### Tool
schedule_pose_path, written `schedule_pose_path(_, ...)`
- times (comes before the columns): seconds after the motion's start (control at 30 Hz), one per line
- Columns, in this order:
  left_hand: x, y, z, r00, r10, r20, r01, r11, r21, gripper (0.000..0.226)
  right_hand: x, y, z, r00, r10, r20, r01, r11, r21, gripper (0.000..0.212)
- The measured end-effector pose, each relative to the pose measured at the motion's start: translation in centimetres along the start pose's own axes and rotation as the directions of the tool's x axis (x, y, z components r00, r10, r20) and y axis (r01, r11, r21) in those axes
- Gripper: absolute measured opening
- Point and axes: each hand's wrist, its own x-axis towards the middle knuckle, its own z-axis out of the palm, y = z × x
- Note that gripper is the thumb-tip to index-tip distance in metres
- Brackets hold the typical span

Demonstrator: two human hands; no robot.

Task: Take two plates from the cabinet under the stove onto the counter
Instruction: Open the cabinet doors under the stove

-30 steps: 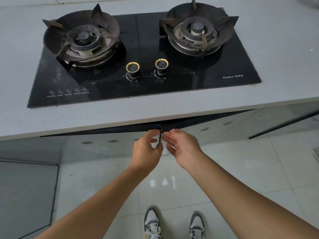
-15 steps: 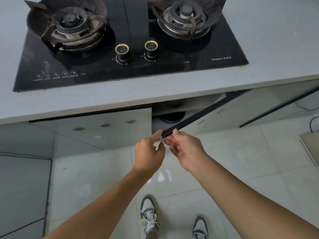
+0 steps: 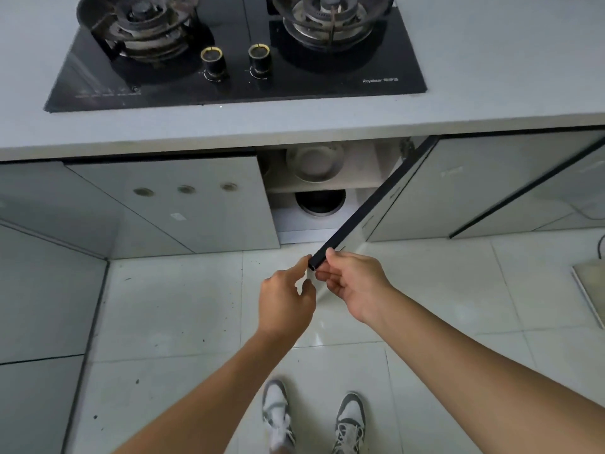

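Note:
Under the black gas stove [image 3: 235,60], the right cabinet door [image 3: 370,204] stands swung out toward me. My right hand [image 3: 352,280] grips the dark top corner of that door. My left hand [image 3: 288,296] is beside it, its fingertips touching the same corner and the door's free edge. Inside the cabinet, white plates [image 3: 314,162] lie stacked on the upper shelf. A dark round pot or bowl [image 3: 320,201] sits on the level below. The grey counter [image 3: 491,77] runs around the stove. The left cabinet door [image 3: 170,204] is closed.
My two shoes [image 3: 314,417] stand on the white tiled floor just below the hands. More glossy cabinet fronts [image 3: 510,181] continue to the right, and another cabinet face [image 3: 42,290] juts out at the left. A flat board or mat [image 3: 592,290] lies on the floor at the far right.
The right door has swung from barely ajar to wide open, pulled toward me by both hands. The plates and the dark pot inside have come into view. My view has tilted downward.

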Motion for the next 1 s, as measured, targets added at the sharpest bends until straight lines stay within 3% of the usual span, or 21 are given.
schedule_pose_path(0.27, -6.5, 3.3, 5.3, 0.990, 0.110, 0.094, -0.109, 0.994, -0.009, 0.053, -2.9, 1.5, -8.8, 0.998, -0.019, -0.060, 0.013, 0.993, -0.114, 0.012)
schedule_pose_path(0.53, -10.1, 8.9, 11.3, 0.939, 0.171, 0.299, -0.178, 0.984, -0.003, 0.066, -4.5, 1.1, -18.6, 0.987, -0.068, -0.144, 0.038, 0.978, -0.205, 0.014)
schedule_pose_path(1.0, -11.6, 17.0, 20.3, 0.925, 0.156, 0.346, -0.171, 0.985, 0.014, 0.050, -3.4, -2.0, -31.0, 0.973, -0.144, -0.183, 0.082, 0.947, -0.310, 0.023)
